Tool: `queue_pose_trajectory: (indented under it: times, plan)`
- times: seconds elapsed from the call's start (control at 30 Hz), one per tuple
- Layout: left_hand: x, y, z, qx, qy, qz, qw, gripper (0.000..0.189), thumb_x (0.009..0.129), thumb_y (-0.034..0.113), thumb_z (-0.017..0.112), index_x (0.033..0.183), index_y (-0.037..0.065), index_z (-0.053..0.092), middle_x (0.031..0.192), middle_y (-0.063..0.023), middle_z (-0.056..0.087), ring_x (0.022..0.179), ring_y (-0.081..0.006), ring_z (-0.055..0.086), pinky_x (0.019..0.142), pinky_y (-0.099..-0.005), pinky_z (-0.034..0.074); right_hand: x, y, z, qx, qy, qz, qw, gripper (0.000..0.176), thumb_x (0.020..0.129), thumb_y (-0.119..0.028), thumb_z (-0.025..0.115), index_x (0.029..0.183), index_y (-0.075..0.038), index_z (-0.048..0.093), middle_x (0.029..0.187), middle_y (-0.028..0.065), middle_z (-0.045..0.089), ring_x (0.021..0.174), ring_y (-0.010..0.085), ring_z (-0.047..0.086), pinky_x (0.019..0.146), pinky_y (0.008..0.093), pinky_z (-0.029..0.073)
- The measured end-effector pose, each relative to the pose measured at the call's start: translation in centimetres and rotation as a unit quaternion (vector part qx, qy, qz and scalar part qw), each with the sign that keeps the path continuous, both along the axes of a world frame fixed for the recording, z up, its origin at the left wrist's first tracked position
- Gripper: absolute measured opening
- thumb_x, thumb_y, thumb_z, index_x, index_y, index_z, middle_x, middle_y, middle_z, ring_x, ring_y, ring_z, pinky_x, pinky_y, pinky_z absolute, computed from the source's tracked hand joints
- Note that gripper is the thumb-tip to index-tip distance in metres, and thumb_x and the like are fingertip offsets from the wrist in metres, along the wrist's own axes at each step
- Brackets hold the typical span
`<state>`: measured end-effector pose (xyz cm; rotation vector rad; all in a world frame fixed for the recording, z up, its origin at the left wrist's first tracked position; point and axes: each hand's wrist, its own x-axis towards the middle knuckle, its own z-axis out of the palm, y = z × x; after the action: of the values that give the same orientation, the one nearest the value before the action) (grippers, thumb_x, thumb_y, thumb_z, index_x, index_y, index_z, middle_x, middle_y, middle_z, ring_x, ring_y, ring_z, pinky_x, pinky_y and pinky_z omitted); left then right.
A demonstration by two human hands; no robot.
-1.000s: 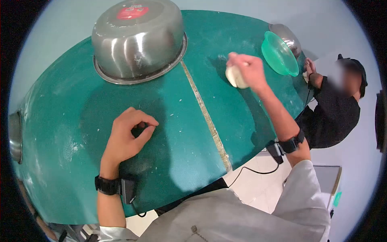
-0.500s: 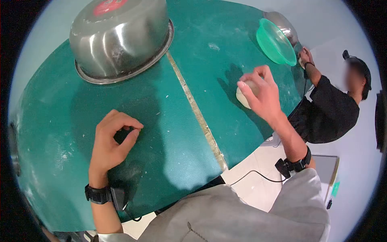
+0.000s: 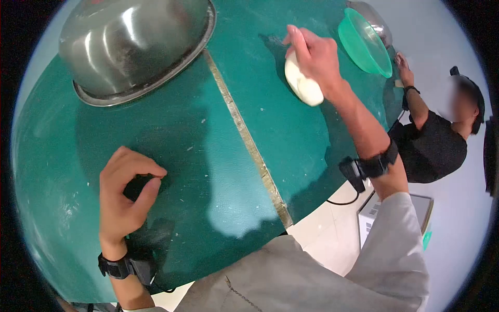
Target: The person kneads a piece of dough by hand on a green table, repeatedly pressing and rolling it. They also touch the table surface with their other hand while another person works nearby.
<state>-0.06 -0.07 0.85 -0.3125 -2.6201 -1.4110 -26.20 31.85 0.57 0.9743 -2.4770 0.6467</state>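
Note:
A pale, smooth lump of dough (image 3: 303, 88) lies on the green tabletop, stretched longer than it is wide. My right hand (image 3: 318, 58) is on its far end, with the fingers curled over and the heel of the hand against it. Part of the dough is hidden beneath that hand. On the left, my left hand (image 3: 126, 192) hovers just over or rests on the table, its thumb and forefinger tips brought together in a ring. Nothing shows between them.
A large upside-down steel bowl (image 3: 130, 52) stands at the far left. A yellowish seam strip (image 3: 244, 132) crosses the green table (image 3: 182, 125). At the far right are a green plastic bowl (image 3: 361, 47), a metal bowl (image 3: 375, 23) and another person (image 3: 431, 140).
My right hand has moved away from me and pressed forward, and the dough has gone from round to elongated. My left hand keeps its pinch. The view has shifted slightly.

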Motion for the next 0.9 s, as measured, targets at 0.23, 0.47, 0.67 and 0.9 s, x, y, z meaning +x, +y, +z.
queue_pose_trajectory:
  times: [0.23,0.47,0.67,0.9]
  plan:
    - [0.4,0.4,-0.1,0.016,0.01,0.02,1.0,0.013,0.076,-0.001,0.069,0.087,0.004,0.07,0.085,-0.0067,0.069,0.08,-0.0249,0.059,0.074,-0.0352,0.047,0.8,5.1,-0.7,0.106,0.122,-0.035,0.986,0.025,0.103,-0.023,0.056,0.095,-0.007,0.072,0.079,0.0099,0.072,0.066,0.0296,0.069,0.059,0.0382,0.054]
    - [0.5,-0.2,0.1,0.0,0.001,-0.01,1.0,0.013,0.078,0.002,0.071,0.09,0.006,0.07,0.092,-0.0065,0.07,0.086,-0.0247,0.061,0.08,-0.0363,0.047,9.0,8.3,2.1,-0.043,0.004,-0.05,0.998,0.02,0.099,-0.018,0.059,0.106,-0.005,0.074,0.1,0.0139,0.075,0.088,0.0306,0.074,0.076,0.0403,0.058]
    - [0.2,0.1,-0.3,-0.012,0.034,-0.007,0.999,0.013,0.077,0.0,0.071,0.089,0.006,0.071,0.086,-0.006,0.07,0.079,-0.025,0.06,0.073,-0.0357,0.047,9.8,6.7,2.9,0.057,0.039,-0.015,0.997,0.028,0.101,-0.023,0.052,0.107,-0.007,0.075,0.101,0.0131,0.074,0.087,0.0291,0.071,0.076,0.043,0.056]
    - [0.1,0.4,0.0,0.003,0.021,0.002,1.0,0.014,0.074,-0.001,0.07,0.087,0.005,0.07,0.085,-0.0064,0.069,0.079,-0.0248,0.059,0.073,-0.0347,0.047,8.7,-1.5,2.7,0.039,-0.096,-0.073,0.992,0.049,0.099,-0.048,0.048,0.089,-0.01,0.076,0.087,0.0169,0.072,0.081,0.0385,0.069,0.073,0.0507,0.053]
